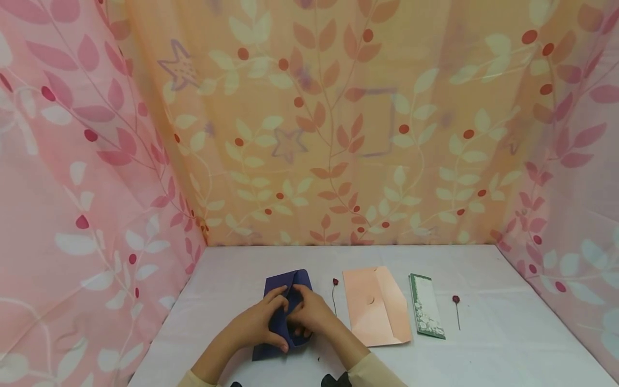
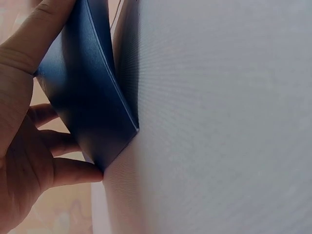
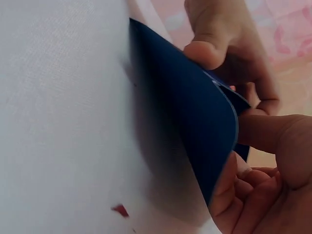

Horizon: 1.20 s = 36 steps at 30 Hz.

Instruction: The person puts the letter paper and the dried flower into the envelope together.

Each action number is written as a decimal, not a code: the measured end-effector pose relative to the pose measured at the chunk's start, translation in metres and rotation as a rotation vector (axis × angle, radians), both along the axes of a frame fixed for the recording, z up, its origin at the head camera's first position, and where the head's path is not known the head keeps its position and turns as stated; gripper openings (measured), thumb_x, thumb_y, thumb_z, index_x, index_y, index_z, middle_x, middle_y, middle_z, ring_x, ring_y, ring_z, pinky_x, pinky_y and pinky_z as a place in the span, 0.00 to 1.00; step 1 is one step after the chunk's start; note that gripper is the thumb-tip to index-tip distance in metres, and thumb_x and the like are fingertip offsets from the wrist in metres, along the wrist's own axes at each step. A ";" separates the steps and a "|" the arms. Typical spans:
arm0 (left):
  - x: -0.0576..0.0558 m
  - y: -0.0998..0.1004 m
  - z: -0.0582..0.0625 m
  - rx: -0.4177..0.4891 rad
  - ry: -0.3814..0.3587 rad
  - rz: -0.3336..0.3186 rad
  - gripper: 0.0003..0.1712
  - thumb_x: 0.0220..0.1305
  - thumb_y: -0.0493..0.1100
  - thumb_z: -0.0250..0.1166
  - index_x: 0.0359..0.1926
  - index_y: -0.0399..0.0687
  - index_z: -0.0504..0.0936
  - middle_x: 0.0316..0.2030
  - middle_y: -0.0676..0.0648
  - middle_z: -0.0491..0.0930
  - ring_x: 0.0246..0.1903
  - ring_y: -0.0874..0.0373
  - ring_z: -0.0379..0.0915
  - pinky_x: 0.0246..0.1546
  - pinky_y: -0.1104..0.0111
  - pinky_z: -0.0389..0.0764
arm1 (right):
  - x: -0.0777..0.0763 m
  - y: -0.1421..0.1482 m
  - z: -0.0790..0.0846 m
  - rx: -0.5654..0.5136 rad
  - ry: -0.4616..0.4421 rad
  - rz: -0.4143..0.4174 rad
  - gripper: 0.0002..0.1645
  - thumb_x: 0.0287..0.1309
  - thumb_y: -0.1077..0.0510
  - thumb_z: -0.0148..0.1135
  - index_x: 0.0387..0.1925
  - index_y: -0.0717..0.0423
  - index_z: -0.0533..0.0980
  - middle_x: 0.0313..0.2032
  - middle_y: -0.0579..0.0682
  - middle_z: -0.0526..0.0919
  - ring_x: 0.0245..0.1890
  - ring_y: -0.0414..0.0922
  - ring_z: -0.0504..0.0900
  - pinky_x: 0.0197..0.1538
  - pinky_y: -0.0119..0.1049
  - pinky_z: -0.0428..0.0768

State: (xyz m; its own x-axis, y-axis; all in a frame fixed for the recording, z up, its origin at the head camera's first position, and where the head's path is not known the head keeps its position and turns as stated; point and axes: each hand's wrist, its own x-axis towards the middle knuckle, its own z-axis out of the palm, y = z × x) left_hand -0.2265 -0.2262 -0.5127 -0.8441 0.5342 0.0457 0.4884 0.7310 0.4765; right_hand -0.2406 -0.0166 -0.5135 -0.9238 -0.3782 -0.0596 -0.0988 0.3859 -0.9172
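A dark blue envelope (image 1: 276,281) stands partly raised off the white tabletop, its flap side opened a little. My left hand (image 1: 256,324) holds its left side; in the left wrist view the thumb lies over one face of the envelope (image 2: 80,83) and the spread fingers support the other. On the right edge, my right hand (image 1: 316,312) pinches the envelope's flap. The right wrist view shows the right thumb inside the fold of the envelope (image 3: 190,102) and the other fingers curled at its outer edge. Whatever lies inside is hidden.
Right of the hands lie a dried red flower (image 1: 335,282) on a thin stem, a peach envelope (image 1: 362,306), a green-bordered floral card (image 1: 426,306) and a second dried flower (image 1: 456,300). A small red fragment (image 3: 120,210) is on the table. Patterned curtains (image 1: 338,177) surround it.
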 end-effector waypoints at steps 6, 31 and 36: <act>-0.002 0.000 -0.002 -0.002 0.003 0.006 0.45 0.36 0.76 0.76 0.52 0.66 0.69 0.79 0.44 0.55 0.65 0.37 0.71 0.54 0.48 0.81 | 0.002 0.015 0.004 -0.017 0.037 -0.004 0.48 0.52 0.60 0.76 0.73 0.57 0.64 0.25 0.45 0.85 0.18 0.46 0.83 0.17 0.35 0.78; -0.002 0.002 -0.008 -0.027 0.015 0.017 0.46 0.33 0.80 0.74 0.51 0.66 0.71 0.78 0.48 0.56 0.65 0.40 0.72 0.52 0.48 0.81 | 0.005 0.056 0.001 0.188 0.268 -0.135 0.26 0.55 0.55 0.74 0.56 0.55 0.81 0.29 0.38 0.86 0.25 0.37 0.79 0.29 0.33 0.77; -0.002 0.002 -0.006 -0.029 0.004 0.021 0.47 0.32 0.79 0.75 0.51 0.65 0.72 0.79 0.49 0.56 0.66 0.40 0.71 0.54 0.47 0.80 | -0.002 0.063 -0.004 0.239 0.345 -0.224 0.22 0.55 0.56 0.73 0.52 0.54 0.82 0.29 0.37 0.85 0.26 0.35 0.77 0.32 0.32 0.75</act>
State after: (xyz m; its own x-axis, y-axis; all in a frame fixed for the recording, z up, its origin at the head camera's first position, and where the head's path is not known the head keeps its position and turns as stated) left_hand -0.2280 -0.2240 -0.5188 -0.8548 0.5178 0.0336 0.4749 0.7546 0.4529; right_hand -0.2428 0.0467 -0.5174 -0.9622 -0.1801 0.2044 -0.2724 0.6292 -0.7280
